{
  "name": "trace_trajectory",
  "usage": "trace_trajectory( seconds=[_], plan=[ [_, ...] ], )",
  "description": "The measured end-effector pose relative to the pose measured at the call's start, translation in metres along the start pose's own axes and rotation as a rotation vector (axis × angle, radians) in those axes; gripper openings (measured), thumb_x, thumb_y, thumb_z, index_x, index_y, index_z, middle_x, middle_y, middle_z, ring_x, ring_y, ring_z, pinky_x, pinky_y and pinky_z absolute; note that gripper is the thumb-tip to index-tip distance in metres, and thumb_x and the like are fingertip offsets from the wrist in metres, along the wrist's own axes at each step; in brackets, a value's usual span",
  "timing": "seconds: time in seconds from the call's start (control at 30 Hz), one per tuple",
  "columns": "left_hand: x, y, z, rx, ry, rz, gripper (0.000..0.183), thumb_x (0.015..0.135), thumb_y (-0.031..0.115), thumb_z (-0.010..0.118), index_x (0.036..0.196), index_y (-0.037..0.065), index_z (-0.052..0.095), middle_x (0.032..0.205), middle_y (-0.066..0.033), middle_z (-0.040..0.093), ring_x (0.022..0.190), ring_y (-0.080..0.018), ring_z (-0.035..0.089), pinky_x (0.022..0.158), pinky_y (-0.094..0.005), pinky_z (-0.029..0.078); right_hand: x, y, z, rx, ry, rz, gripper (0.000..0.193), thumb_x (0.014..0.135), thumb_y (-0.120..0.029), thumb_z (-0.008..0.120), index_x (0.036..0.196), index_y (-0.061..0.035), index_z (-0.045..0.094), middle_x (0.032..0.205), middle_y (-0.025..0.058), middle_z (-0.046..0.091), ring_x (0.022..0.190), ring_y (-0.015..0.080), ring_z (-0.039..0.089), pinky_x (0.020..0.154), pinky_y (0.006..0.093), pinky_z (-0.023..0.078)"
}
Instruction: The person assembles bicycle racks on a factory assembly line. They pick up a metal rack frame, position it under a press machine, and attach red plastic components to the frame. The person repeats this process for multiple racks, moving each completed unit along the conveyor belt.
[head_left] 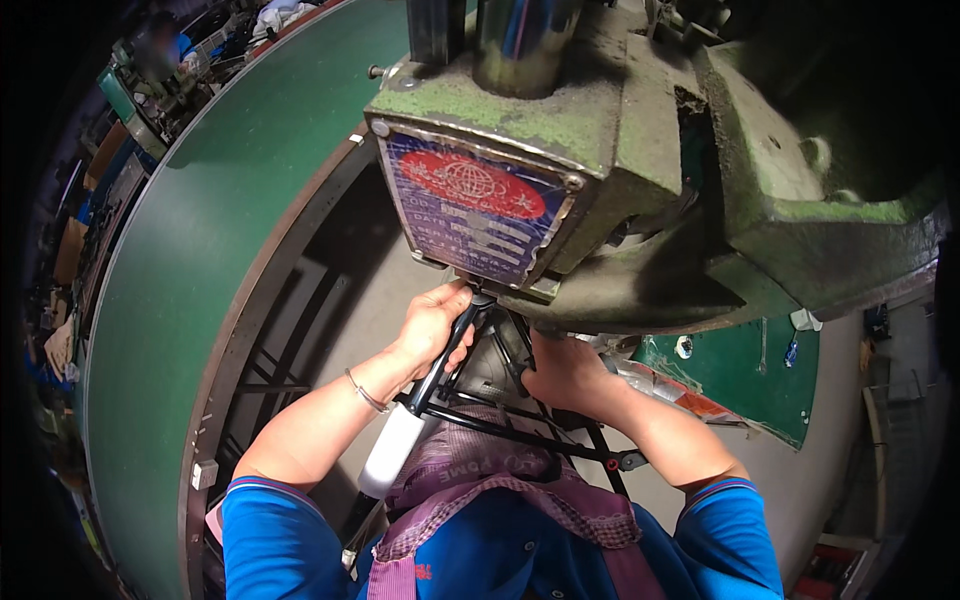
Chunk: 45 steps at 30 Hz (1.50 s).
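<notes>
A black metal tube frame (430, 384) lies across my lap, its upper end under the head of a green press machine (520, 130). One of its tubes carries a white sleeve (392, 455) at the lower end. My left hand (437, 328) is closed around that tube near its top, just below the machine's label plate. On the other side my right hand (568, 372) is closed on the frame under the machine's overhang. The machine and the hand's own back hide most of its fingers, and the contact point at the tube's top is hard to see.
A long green tabletop (215, 215) with a brown edge curves along my left. To the right, behind the machine, a smaller green surface (740, 370) bears small loose items. Cluttered shelves or benches line the far left. A purple apron (470, 500) covers my lap.
</notes>
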<state>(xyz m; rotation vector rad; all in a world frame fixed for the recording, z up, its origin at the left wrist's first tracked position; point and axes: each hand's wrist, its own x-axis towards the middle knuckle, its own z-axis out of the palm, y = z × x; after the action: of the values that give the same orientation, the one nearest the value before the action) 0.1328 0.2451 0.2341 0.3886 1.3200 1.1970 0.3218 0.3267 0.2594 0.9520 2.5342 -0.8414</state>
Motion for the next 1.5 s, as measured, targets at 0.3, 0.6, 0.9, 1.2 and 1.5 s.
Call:
trace_trajectory(
  seconds=[0.3,0.6,0.9,1.2,1.5],
  plan=[
    [0.004,0.006,-0.011,-0.002,-0.071,-0.063,0.020,0.100,0.022,0.043,0.091,0.005,0.047,0.060,-0.0117,0.055,0.034,-0.0173,0.045,0.028,-0.0304,0.035,-0.005,-0.004,0.016,-0.008,0.186,-0.062,0.032,0.073,-0.012,0.052,0.093,0.0117,0.060,0.084,0.0291,0.064,0.083,0.0417,0.065,0.077,0.0466,0.052],
    [0.006,0.005,-0.017,-0.046,-0.148,-0.089,0.022,0.101,0.025,0.044,0.091,0.005,0.047,0.064,-0.0112,0.056,0.038,-0.0185,0.046,0.032,-0.0313,0.038,-0.002,0.003,0.039,0.026,0.355,-0.135,0.029,0.073,-0.008,0.050,0.095,0.0112,0.048,0.079,0.0270,0.064,0.078,0.0413,0.065,0.072,0.0499,0.051],
    [0.003,0.004,-0.019,-0.104,-0.221,-0.129,0.016,0.100,0.020,0.043,0.096,0.005,0.046,0.074,-0.0094,0.055,0.048,-0.0173,0.050,0.039,-0.0289,0.041,-0.005,-0.002,0.021,-0.011,0.170,-0.059,0.024,0.074,-0.009,0.051,0.093,0.0064,0.053,0.083,0.0242,0.065,0.081,0.0413,0.065,0.074,0.0470,0.052],
    [-0.002,0.015,-0.009,-0.149,-0.177,-0.148,0.019,0.101,0.021,0.040,0.093,0.005,0.046,0.070,-0.0107,0.056,0.044,-0.0172,0.048,0.036,-0.0294,0.039,-0.008,-0.010,0.013,-0.033,0.107,0.032,0.032,0.076,-0.008,0.051,0.103,0.0085,0.051,0.091,0.0266,0.065,0.092,0.0389,0.065,0.082,0.0465,0.050],
    [0.002,0.002,-0.019,-0.109,-0.206,-0.106,0.016,0.100,0.019,0.044,0.095,0.005,0.048,0.073,-0.0093,0.057,0.047,-0.0168,0.050,0.039,-0.0290,0.042,-0.006,-0.003,0.028,-0.038,0.163,-0.018,0.035,0.075,-0.009,0.050,0.105,0.0087,0.050,0.087,0.0261,0.065,0.086,0.0400,0.065,0.076,0.0461,0.052]
  ],
)
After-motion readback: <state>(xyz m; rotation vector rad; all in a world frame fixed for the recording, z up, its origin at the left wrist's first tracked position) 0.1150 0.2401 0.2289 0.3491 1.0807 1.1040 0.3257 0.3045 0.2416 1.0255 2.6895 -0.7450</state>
